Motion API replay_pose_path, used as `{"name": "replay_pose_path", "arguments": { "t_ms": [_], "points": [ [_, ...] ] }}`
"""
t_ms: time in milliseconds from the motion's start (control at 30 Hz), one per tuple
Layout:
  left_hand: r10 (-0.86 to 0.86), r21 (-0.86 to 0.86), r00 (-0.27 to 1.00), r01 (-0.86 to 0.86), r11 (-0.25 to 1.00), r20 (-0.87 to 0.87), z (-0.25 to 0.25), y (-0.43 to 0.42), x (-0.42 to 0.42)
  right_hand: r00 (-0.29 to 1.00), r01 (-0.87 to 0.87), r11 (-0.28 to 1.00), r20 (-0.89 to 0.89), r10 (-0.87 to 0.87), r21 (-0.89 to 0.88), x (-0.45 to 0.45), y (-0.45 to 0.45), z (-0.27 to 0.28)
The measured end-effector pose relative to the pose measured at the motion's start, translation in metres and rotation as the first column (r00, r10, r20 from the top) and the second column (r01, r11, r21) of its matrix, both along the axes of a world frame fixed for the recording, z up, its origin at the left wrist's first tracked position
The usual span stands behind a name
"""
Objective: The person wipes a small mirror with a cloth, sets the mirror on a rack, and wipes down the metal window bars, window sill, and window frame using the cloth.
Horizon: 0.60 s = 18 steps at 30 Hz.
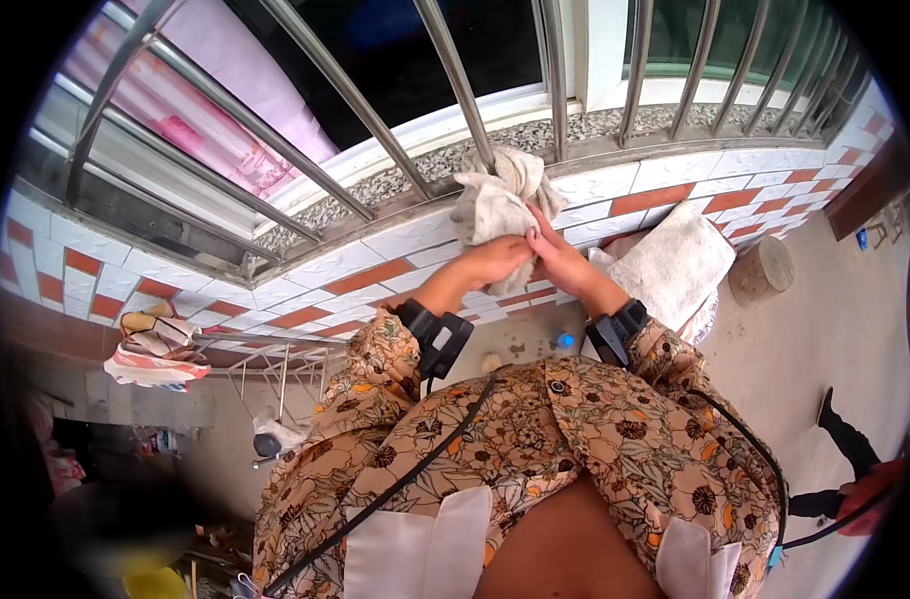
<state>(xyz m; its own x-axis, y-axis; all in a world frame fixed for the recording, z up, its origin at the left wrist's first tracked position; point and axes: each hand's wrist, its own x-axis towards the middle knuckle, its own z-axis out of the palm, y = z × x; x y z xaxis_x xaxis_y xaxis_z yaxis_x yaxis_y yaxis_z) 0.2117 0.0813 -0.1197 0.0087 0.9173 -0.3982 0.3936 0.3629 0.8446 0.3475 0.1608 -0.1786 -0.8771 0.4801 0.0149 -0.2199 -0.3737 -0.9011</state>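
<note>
Head view is looking down on a grey-white cloth (490,207), which is bunching against the lower rail (654,148) of a window grille, at the foot of one metal bar (460,90). Whether it is wrapping fully around that bar, I cannot tell. Bars are standing on both sides of it, leaving open gaps between them, and a speckled stone sill (595,122) is running just behind. Below the rail, the tiled wall (395,242) is dropping to the floor (754,349), which is lying open farther to the right. A pale cover (679,262) is draping over something by the right forearm, with a round stump (764,272) standing just beyond it. At the lower left, a metal rack (285,374) is standing near the wall.

Both arms are reaching forward, forearms converging from the floral sleeves, a black band sitting at each wrist. The left hand (497,260) is gripping the cloth's lower part, fingers curling over it. The right hand (563,262) is pressing in beside it, touching it, and gripping the cloth from the right.
</note>
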Motion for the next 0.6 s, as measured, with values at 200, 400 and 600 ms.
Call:
{"name": "replay_pose_path", "arguments": {
  "t_ms": [200,400,600],
  "points": [
    [-0.048,0.443,0.980,0.131,0.887,-0.192,-0.003,-0.033,-0.005,0.981,0.138,0.981,-0.157,-0.116,0.138,-0.010,-0.018,0.052],
    [-0.014,0.535,0.978,-0.102,0.839,0.209,0.095,-0.066,-0.088,0.651,0.552,0.825,-0.559,-0.514,-0.116,-0.086,-0.015,0.165],
    [0.274,0.560,0.947,-0.321,0.764,0.169,0.079,-0.123,-0.204,0.724,0.611,0.751,-0.206,-0.658,-0.250,-0.174,0.024,0.143]
  ]
}}
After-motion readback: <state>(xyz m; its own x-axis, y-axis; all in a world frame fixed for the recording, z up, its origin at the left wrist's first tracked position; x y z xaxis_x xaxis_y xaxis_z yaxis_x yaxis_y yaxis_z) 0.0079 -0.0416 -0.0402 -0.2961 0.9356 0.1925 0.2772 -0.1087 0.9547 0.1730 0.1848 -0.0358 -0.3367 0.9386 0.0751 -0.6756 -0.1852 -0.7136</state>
